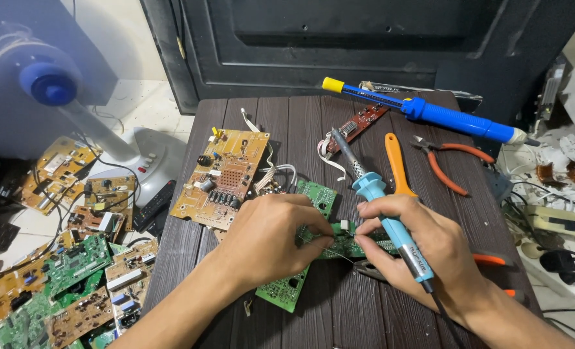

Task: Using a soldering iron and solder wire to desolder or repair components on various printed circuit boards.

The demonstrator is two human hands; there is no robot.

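Head view: at 6 o'clock on the dark wood-grain surface (339,123), the left hand (268,236) pinches the small green circuit board (313,242) with closed fingers. The right hand (423,242), fingers wrapped shut, grips the light-blue-handled soldering iron (381,207), its metal tip pointing to 11 o'clock. Best to brace both wrists and keep the board flat. The blue desoldering pump (430,111) lies at 1 o'clock.
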